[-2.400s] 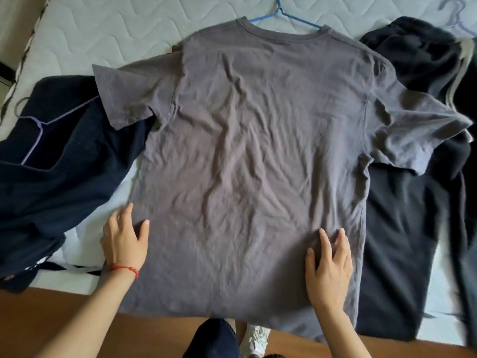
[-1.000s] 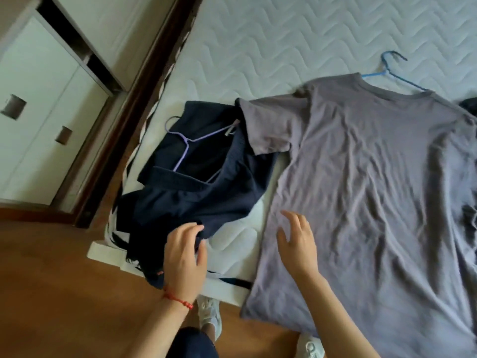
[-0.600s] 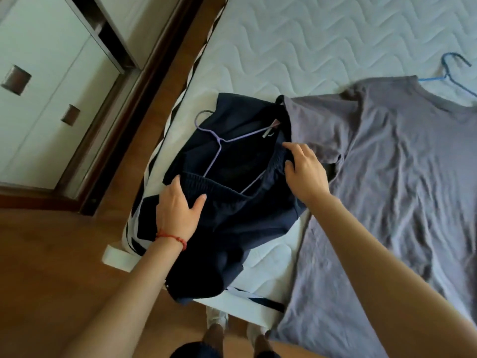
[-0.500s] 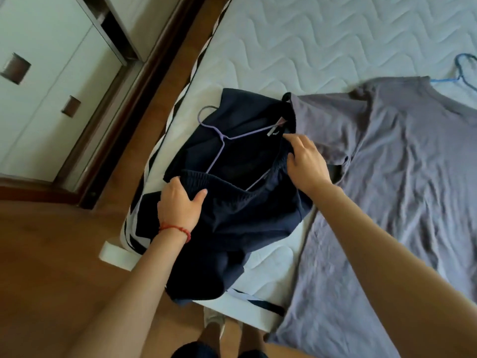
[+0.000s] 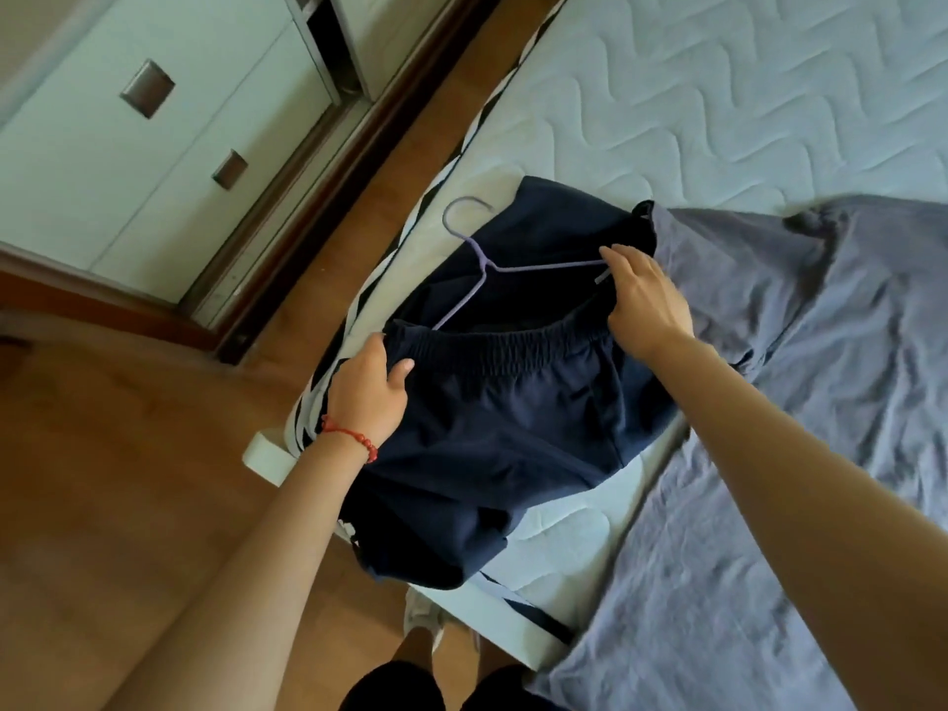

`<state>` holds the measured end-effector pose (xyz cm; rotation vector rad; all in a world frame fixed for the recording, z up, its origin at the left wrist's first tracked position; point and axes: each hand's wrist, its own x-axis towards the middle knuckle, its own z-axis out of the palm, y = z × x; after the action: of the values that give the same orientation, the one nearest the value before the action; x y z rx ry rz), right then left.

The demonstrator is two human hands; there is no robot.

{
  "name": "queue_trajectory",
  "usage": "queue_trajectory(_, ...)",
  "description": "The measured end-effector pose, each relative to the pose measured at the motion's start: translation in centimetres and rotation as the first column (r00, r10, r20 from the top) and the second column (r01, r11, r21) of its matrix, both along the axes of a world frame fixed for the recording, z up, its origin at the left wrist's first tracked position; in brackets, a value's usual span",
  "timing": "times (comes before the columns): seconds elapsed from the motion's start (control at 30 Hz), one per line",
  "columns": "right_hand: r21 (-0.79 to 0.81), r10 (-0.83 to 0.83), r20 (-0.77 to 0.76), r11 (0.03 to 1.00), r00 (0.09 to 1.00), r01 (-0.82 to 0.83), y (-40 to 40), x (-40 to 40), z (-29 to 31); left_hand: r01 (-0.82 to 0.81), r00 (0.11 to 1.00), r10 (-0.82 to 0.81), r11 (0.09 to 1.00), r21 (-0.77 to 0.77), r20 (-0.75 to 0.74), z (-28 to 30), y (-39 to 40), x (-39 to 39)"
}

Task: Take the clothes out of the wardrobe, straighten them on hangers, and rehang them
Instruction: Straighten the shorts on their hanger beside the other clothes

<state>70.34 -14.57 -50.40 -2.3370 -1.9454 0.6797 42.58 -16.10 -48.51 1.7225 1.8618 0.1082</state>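
Navy shorts [image 5: 492, 428] on the mattress [image 5: 718, 110] corner, draped over a lilac hanger [image 5: 479, 269], just left of a grey T-shirt [image 5: 800, 402]. Left hand [image 5: 367, 392] closed, pinching the elastic waistband's left end. Right hand [image 5: 644, 300] gripping the waistband's right end, fingers curled beside the hanger's arm tip.

Lower bar of the purple hanger [image 5: 513, 269] is hidden inside the navy shorts [image 5: 513, 428]. Grey T-shirt [image 5: 795, 454] is cut off at right and near edges. Left fingertips are tucked under the waistband.
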Motion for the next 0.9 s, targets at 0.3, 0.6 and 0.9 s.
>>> queue_trajectory(0.3, 0.096, 0.221, 0.094, 0.968, 0.971, -0.230, 4.0, -4.1, 1.4, -0.092, 0.996, 0.087, 0.965, 0.245, 0.030, 4.5, -1.9, -8.2)
queue_trajectory(0.6, 0.132, 0.126, -0.044, 0.984, 0.991, -0.120, 5.1, -12.1, 4.8, -0.107, 0.990, 0.060, 0.913, 0.394, 0.130, 9.2, -2.6, -16.5)
queue_trajectory(0.9, 0.397, -0.055, -0.126, 0.912, 0.990, 0.102, 4.6, -20.7, 11.3, -0.069, 0.962, -0.080, 0.854, 0.516, 0.261, 15.2, -3.2, -26.3)
